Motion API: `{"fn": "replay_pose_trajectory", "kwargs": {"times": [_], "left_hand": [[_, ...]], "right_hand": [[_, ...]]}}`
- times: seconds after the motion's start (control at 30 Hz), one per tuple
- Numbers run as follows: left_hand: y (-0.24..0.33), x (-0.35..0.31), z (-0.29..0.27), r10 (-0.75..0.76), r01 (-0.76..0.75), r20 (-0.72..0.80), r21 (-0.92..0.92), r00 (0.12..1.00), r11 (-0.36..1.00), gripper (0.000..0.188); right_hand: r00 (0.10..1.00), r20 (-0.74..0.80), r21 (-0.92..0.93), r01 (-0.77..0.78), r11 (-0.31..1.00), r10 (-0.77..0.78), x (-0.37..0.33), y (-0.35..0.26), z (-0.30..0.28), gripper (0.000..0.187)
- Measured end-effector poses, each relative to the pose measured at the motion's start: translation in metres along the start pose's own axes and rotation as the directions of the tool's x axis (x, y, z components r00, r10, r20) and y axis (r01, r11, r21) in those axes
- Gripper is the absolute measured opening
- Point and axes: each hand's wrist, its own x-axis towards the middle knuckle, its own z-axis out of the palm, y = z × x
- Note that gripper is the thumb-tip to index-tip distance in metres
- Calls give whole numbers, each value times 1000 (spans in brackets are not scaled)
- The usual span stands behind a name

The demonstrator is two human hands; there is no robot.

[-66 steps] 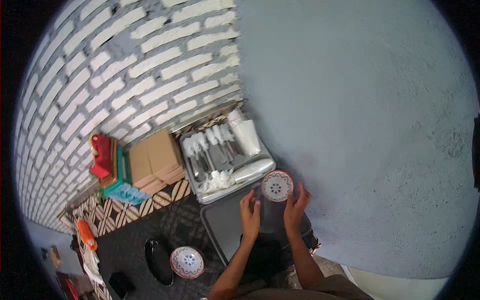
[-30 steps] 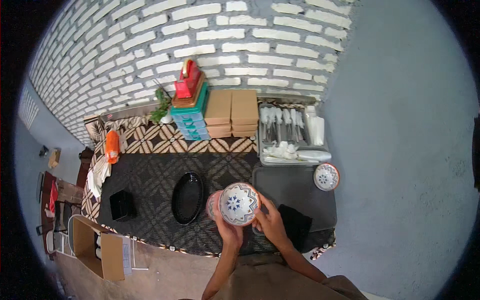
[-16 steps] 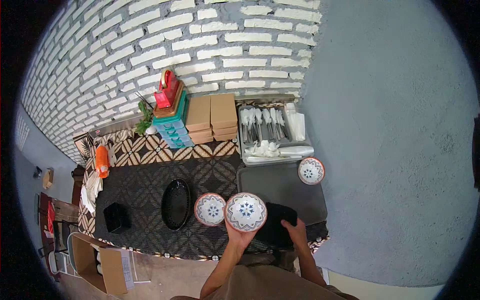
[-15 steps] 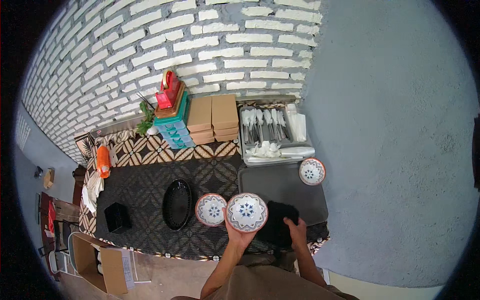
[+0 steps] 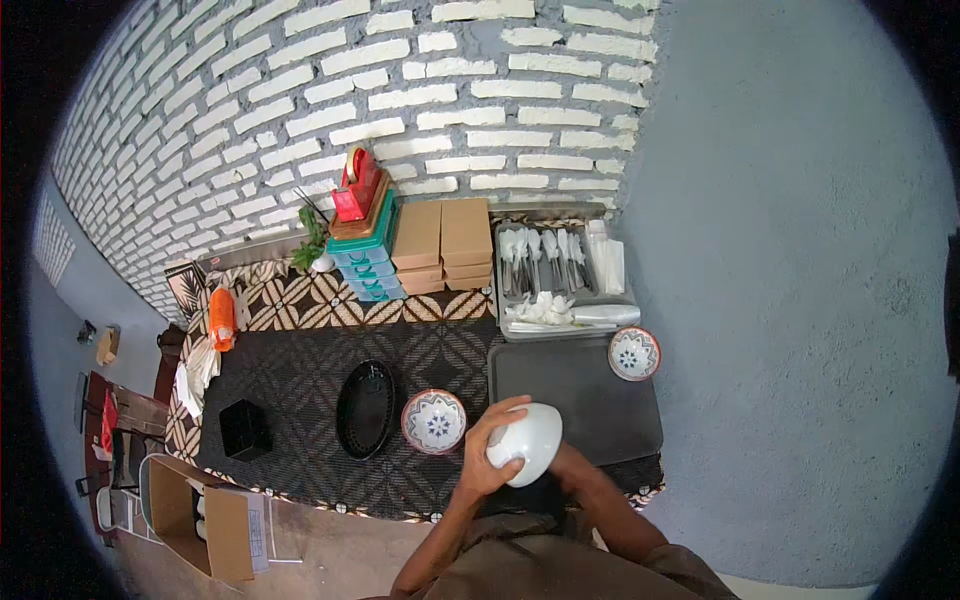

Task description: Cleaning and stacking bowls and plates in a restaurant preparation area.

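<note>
Fingers of left hand point(image 5: 482, 455) clamp bowl point(image 5: 531, 443) by table point(image 5: 278, 302) front edge, probably for wiping; next calls for turning; right hand's point(image 5: 570, 464) fingers hidden.

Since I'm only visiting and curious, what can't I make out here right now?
In the head view:
Right hand: fingers hidden behind the white bowl.
Bowl's inside: turned away.
Black cloth: mostly hidden by bowl and arm.
Cardboard box: contents too small to identify.
</note>
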Motion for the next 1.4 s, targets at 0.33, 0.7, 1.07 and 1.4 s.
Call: {"fn": "replay_pose_trajectory", "kwargs": {"times": [0.33, 0.7, 1.07, 1.4], "left_hand": [[0, 10, 12, -440, 342, -278, -336, 854, 877, 53], [-11, 0, 27, -729, 287, -340, -757, 594, 587, 47], [35, -5, -13, -860, 515, 25, -810, 509, 281, 68], [32, -6, 16, -412, 306, -481, -286, 774, 908, 51]], "right_hand": [[786, -297, -153, 522, 839, -543, 16, 26, 24, 43], [723, -7, -901, 296, 319, -691, 24, -18, 8, 35], [739, 356, -410, 673, 615, -572, 5, -52, -47, 37], [726, -182, -327, 592, 737, -664, 14, -7, -11, 54]]}}
